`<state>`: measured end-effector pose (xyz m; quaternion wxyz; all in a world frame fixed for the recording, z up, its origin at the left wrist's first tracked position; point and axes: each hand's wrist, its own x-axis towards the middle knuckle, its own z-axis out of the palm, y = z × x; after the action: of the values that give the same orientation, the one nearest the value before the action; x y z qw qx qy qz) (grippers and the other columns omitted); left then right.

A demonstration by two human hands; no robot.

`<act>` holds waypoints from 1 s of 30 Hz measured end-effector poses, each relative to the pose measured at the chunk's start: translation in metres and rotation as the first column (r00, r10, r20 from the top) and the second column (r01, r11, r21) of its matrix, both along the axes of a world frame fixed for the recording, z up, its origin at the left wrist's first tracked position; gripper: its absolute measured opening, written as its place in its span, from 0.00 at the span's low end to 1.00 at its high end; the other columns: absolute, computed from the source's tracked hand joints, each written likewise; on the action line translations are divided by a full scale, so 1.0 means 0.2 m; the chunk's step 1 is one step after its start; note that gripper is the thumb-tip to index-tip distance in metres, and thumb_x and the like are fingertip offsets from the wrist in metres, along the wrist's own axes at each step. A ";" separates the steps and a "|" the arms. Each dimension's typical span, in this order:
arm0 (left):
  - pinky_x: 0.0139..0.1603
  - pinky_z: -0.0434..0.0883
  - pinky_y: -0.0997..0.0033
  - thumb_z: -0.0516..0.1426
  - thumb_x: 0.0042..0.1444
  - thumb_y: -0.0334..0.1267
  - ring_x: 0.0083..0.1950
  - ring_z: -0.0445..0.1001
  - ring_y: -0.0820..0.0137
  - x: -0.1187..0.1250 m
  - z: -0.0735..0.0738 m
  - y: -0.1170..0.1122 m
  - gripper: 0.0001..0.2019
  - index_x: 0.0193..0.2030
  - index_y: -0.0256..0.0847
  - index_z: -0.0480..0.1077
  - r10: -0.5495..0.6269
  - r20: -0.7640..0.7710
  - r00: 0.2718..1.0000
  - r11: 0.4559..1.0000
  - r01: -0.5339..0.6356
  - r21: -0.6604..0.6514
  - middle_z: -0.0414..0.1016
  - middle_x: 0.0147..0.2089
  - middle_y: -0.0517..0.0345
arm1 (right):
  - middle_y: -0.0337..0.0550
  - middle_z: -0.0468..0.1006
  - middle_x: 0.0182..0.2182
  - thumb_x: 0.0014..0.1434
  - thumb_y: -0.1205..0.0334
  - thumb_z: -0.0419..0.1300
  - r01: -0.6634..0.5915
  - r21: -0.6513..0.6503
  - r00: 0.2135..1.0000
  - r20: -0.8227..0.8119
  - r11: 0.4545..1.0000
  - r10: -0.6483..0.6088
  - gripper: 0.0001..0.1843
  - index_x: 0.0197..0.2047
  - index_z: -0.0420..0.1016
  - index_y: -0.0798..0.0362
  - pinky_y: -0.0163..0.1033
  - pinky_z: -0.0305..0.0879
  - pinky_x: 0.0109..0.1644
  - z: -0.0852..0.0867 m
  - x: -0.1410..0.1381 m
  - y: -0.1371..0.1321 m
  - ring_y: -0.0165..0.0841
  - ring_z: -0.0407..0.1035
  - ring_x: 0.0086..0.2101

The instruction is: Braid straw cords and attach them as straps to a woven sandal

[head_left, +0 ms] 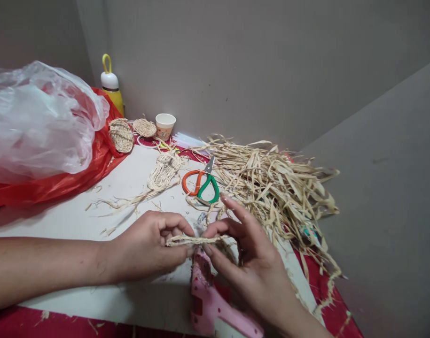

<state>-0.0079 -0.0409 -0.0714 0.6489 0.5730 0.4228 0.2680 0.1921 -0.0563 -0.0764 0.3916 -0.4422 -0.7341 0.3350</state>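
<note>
My left hand and my right hand meet over the middle of the board, both pinching a flat strip of braided straw. The left grips its left part. On the right, thumb and forefinger close on it near the middle, with the other fingers raised. Just below the braid lies a pink hot glue gun, its nozzle end by my fingertips. Scissors with one orange and one green handle rest beyond my hands. A coiled braided straw piece with loose tails lies to their left.
A heap of dry straw strips spreads at the right. Two woven straw pieces, a paper cup and clear glue sticks stand or lie along the back. Plastic bags fill the left, before a yellow bottle. Grey walls enclose the back.
</note>
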 end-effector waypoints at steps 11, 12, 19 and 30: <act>0.25 0.59 0.81 0.56 0.51 0.31 0.25 0.60 0.78 -0.02 -0.03 0.01 0.06 0.29 0.36 0.74 0.044 -0.122 0.992 0.976 -0.016 0.217 0.68 0.24 0.64 | 0.49 0.72 0.54 0.58 0.68 0.60 0.177 0.080 0.984 -0.024 0.981 -0.176 0.36 0.66 0.54 0.41 0.50 0.70 0.51 0.03 0.07 0.02 0.38 0.73 0.44; 0.25 0.59 0.81 0.56 0.51 0.31 0.25 0.60 0.78 -0.02 -0.03 0.01 0.06 0.29 0.36 0.74 0.047 -0.133 0.990 0.972 -0.015 0.233 0.68 0.23 0.64 | 0.48 0.74 0.53 0.59 0.68 0.60 0.215 0.099 0.976 -0.068 0.972 -0.209 0.35 0.66 0.55 0.41 0.51 0.69 0.52 0.04 0.08 0.03 0.39 0.73 0.45; 0.26 0.60 0.79 0.55 0.49 0.30 0.25 0.61 0.77 -0.02 -0.04 0.03 0.06 0.27 0.35 0.73 0.075 -0.172 0.982 0.959 -0.024 0.283 0.69 0.24 0.62 | 0.41 0.82 0.39 0.62 0.64 0.60 0.327 0.015 0.902 -0.305 0.945 -0.307 0.25 0.61 0.64 0.43 0.47 0.67 0.54 0.06 0.08 0.00 0.37 0.76 0.43; 0.28 0.57 0.76 0.53 0.46 0.28 0.26 0.60 0.77 -0.05 -0.13 0.07 0.06 0.26 0.36 0.71 0.088 -0.277 0.957 0.887 0.051 0.458 0.64 0.23 0.65 | 0.37 0.71 0.29 0.55 0.67 0.64 0.674 -0.078 0.492 -0.695 0.734 -0.525 0.06 0.27 0.74 0.50 0.31 0.68 0.31 0.22 0.15 0.07 0.28 0.67 0.29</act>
<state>-0.0176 -0.0260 -0.0975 0.4227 0.7394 0.4432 0.2797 0.2214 -0.0431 -0.0328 0.7650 -0.4740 -0.3669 0.2356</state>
